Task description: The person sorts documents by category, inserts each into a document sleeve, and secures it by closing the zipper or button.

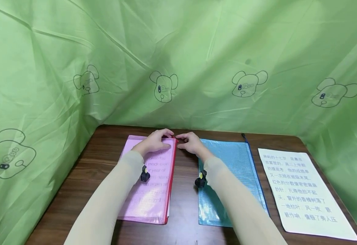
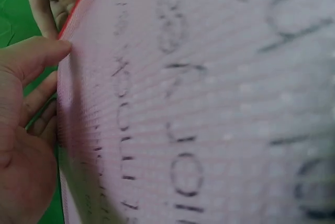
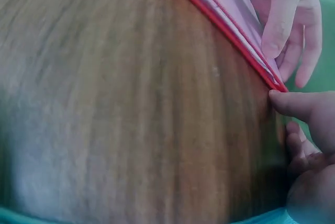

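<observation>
Closely paired: left hand (image 1: pixel 155 140) grips pink pouch (image 1: pixel 149 190), thumb on top, fingers behind; beside those fingers, right hand (image 1: pixel 192 143) pinches the red zip (image 1: pixel 171 180) end.

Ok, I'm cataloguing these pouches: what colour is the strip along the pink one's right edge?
The strip is red; the head view shows it best.

Glossy, ribbed plastic forms the pink pouch (image 1: pixel 154 190), lying on a wood-grained worktop (image 1: pixel 184 190) with a soft sheen; right of the pouch, a shiny blue plastic pouch (image 1: pixel 238 163) and matt white paper (image 1: pixel 304 194); behind it, creased, satiny green cloth (image 1: pixel 197 51).
</observation>
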Tool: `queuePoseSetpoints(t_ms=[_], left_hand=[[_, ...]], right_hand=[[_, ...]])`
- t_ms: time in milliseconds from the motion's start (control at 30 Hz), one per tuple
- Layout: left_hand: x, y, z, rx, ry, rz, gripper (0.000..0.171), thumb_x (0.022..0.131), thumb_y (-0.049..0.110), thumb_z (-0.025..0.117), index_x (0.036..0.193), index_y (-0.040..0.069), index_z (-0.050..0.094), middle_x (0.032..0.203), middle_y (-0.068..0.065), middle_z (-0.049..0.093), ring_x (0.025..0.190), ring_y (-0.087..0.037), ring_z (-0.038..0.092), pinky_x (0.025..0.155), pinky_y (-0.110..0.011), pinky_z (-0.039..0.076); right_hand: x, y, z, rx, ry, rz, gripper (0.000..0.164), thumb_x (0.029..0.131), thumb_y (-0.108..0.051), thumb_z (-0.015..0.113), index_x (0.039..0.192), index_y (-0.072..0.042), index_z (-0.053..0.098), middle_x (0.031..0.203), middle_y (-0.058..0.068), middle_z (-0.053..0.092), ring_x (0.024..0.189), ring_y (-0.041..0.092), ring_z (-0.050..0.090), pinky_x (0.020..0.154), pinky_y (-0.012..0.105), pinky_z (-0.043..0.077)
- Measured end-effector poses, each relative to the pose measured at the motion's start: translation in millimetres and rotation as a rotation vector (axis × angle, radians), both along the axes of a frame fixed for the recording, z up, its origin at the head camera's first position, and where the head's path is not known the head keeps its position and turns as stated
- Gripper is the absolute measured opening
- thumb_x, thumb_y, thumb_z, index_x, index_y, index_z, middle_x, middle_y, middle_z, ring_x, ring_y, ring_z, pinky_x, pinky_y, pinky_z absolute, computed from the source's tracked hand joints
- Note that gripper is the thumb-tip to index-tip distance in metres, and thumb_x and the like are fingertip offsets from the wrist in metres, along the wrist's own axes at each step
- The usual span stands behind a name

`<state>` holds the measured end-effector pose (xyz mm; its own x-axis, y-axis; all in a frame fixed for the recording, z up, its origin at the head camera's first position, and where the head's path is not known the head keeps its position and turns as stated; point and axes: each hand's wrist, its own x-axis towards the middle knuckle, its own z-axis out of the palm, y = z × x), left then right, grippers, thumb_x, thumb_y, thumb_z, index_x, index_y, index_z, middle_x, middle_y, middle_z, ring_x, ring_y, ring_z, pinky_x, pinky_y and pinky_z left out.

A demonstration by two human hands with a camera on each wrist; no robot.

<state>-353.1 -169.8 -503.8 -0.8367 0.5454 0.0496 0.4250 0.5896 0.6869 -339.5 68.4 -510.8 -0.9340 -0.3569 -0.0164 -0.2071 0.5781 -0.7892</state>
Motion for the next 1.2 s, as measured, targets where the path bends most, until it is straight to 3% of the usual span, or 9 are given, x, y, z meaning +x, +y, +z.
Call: queuePoseSetpoints(t_ms=[100,467,767,967,1200], left_hand=[[4.8,1,0.6,-0.014,0.021,-0.019,0.06,0.091,0.013,0.081,0.146,0.004,0.062,0.137,-0.014,0.071,0.134,-0.034,0.061,0.121,-0.052,0.04],[11.7,6,-5.9,-0.007,0.027,0.024,0.055,0.09,0.01,0.082,0.142,0.014,0.066,0.134,-0.012,0.063,0.13,-0.03,0.057,0.119,-0.05,0.04],[15.7,9,-7.5,0.177,0.059,0.094,0.038,0.097,0.002,0.076,0.134,0.008,0.07,0.117,-0.009,0.071,0.113,-0.028,0.066,0.107,-0.046,0.051],[17.2,10,-5.5,0.214,0.044,0.107,0.031,0.1,0.002,0.074,0.13,0.009,0.071,0.112,-0.007,0.072,0.107,-0.025,0.068,0.102,-0.045,0.053],[16.4,11,-5.3,0.202,0.023,0.113,0.029,0.099,0.002,0.075,0.127,0.01,0.073,0.11,-0.005,0.072,0.103,-0.023,0.066,0.098,-0.041,0.052]], right_hand=[[1.3,-2,-1.7,0.036,0.025,-0.018,0.036,0.096,-0.01,0.083,0.132,-0.009,0.079,0.129,0.013,0.073,0.117,0.03,0.063,0.104,0.043,0.052],[4.7,-4,-3.6,0.038,0.032,-0.061,0.011,0.099,-0.017,0.081,0.108,-0.01,0.083,0.118,0.009,0.069,0.116,0.028,0.058,0.104,0.045,0.046],[10.7,5,-0.7,-0.268,-0.058,-0.086,0.012,0.102,-0.015,0.074,0.108,-0.008,0.08,0.107,0.006,0.079,0.1,0.022,0.07,0.09,0.035,0.057],[11.2,5,1.4,-0.444,-0.136,-0.038,0.012,0.104,-0.003,0.065,0.116,0.0,0.068,0.114,0.015,0.078,0.106,0.022,0.072,0.094,0.035,0.06],[12.5,4,1.4,-0.328,-0.078,0.027,0.027,0.099,-0.009,0.079,0.124,-0.003,0.071,0.11,0.012,0.076,0.093,0.02,0.069,0.069,0.029,0.054]])
